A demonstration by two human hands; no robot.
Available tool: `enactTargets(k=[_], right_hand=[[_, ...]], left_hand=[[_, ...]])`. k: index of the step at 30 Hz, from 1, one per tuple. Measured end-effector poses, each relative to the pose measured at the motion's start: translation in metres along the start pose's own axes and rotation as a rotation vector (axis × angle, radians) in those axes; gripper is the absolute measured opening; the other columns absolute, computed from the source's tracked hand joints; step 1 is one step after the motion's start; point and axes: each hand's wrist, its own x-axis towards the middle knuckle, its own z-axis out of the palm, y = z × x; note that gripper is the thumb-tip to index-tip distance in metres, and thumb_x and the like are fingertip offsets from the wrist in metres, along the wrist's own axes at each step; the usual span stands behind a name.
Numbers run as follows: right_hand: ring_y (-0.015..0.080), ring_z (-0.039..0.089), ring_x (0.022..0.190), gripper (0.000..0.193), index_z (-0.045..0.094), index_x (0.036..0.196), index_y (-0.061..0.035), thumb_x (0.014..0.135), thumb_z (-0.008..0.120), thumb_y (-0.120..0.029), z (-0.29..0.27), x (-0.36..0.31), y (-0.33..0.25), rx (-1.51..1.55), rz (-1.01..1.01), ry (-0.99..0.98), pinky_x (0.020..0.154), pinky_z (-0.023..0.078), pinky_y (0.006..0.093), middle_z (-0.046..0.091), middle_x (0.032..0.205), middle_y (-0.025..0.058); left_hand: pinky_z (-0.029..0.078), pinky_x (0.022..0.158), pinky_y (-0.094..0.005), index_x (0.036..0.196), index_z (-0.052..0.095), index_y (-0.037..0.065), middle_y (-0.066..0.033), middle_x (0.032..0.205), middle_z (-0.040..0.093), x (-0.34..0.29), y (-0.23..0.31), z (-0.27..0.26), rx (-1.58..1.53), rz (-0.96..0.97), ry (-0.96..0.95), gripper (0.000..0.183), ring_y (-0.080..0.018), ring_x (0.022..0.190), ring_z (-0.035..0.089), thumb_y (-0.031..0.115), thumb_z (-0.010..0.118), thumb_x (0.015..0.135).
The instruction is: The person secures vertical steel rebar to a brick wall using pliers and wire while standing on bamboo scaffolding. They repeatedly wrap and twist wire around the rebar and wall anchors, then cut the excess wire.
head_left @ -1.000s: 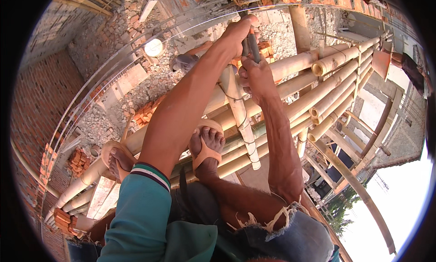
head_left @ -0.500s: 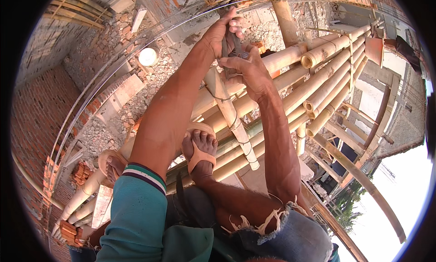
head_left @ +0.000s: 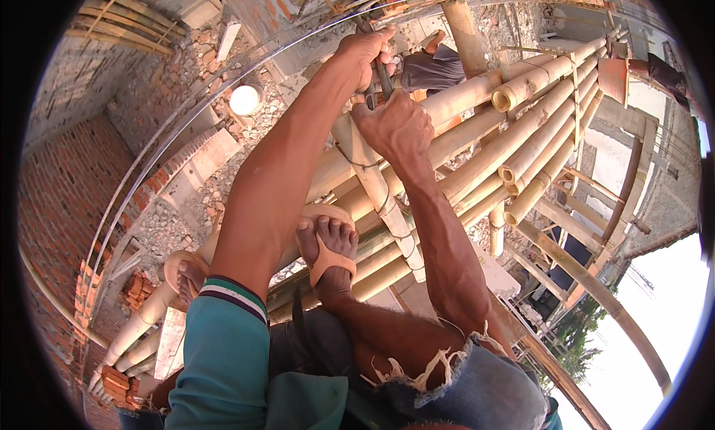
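Observation:
My left hand (head_left: pixel 365 56) is closed around the upper part of a dark, narrow metal tool (head_left: pixel 383 80), its exact kind unclear. Lower down, my right hand (head_left: pixel 397 128) grips the same tool in a fist, back of the hand upward. Just past my left hand, a thin taut line (head_left: pixel 283 50) curves across the view. Beneath my right hand, a short bamboo crosspiece (head_left: pixel 372 178) is tied with wire over several long bamboo poles (head_left: pixel 544 80). My sandalled foot (head_left: pixel 333 251) rests on the poles.
Brick rubble (head_left: pixel 261 128) lies below, around a white bucket (head_left: pixel 244 100). A crouching person in dark clothing (head_left: pixel 436 67) is beyond my right hand. Another person's dark sleeve (head_left: pixel 666 76) is at the right by an orange container (head_left: pixel 614 80). A brick wall (head_left: pixel 71 199) stands left.
My right hand has turned from an open-fingered hold, palm side showing, into a fist on the tool, moving slightly left and down. The crouching person now shows behind it.

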Motion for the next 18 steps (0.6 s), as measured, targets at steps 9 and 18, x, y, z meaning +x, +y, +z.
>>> enactTargets(k=[9,18], right_hand=[[0.0325,0.067,0.073,0.043,0.063,0.09,0.0038,0.075,0.081,-0.032,-0.013,0.021,0.014,0.915,0.167,-0.542,0.066,0.053,0.0423,0.069,0.082,0.0151],[0.0374,0.069,0.091,0.074,0.054,0.12,0.0105,0.077,0.083,-0.042,-0.017,-0.002,0.004,0.31,-0.064,-0.082,0.084,0.054,0.0436,0.068,0.099,0.0273]], left_hand=[[0.057,0.06,-0.0325,0.101,0.059,0.003,-0.0047,0.073,0.065,0.011,-0.009,-0.031,-0.318,-0.106,-0.439,0.033,-0.0171,0.062,0.064,0.033,0.071,0.093],[0.052,0.053,-0.0393,0.098,0.057,0.009,-0.0042,0.075,0.057,0.003,-0.005,-0.006,-0.219,0.025,-0.061,0.033,-0.0197,0.062,0.061,0.03,0.078,0.084]])
